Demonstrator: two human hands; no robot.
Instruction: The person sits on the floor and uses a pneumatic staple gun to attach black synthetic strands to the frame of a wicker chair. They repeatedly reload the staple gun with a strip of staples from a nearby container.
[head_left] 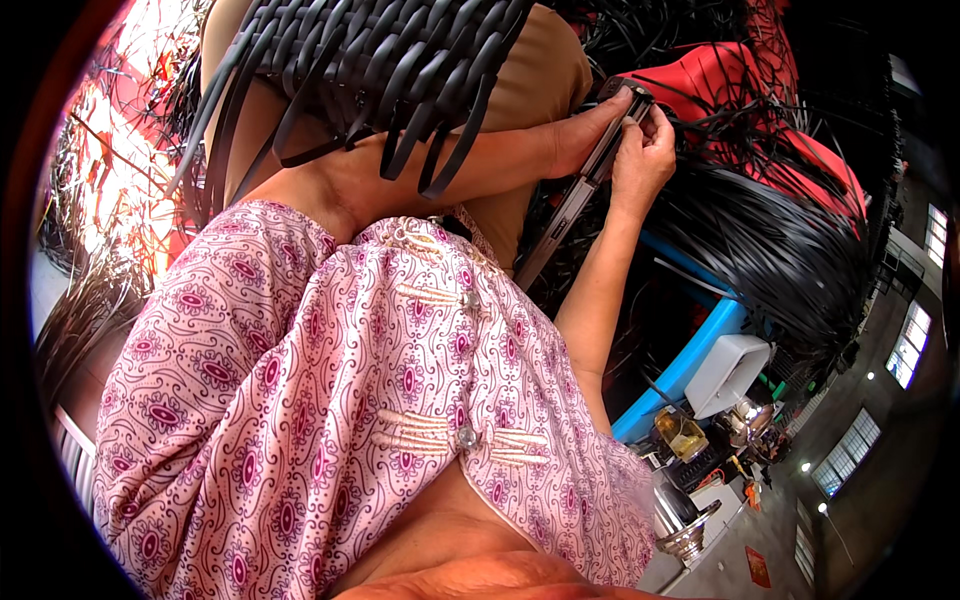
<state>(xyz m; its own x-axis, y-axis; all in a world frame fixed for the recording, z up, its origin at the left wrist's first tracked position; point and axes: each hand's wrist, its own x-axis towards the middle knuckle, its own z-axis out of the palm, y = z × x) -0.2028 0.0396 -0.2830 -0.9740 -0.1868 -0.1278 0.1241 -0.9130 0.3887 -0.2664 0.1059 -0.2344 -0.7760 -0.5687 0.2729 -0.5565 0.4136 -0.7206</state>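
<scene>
Both my hands meet at the upper right, around a long, narrow silver-and-black metal tool (568,215) that slants down to the left. My left hand (590,128), its arm reaching across my body, is closed around the tool near its upper end. Just to the right, my right hand (643,155) has its fingers curled and pinched at the same end, close to a small dark rounded head. The exact kind of tool cannot be made out. A black woven strip piece (390,65) rests over my tan-trousered legs, with loose strip ends hanging from its lower edge.
Thick bundles of black strips (770,250) lie to the right over red cloth or plastic (700,75). A blue edge (680,365), a white container (727,375) and metal pots stand at the lower right. More loose strips (100,290) gather at the left.
</scene>
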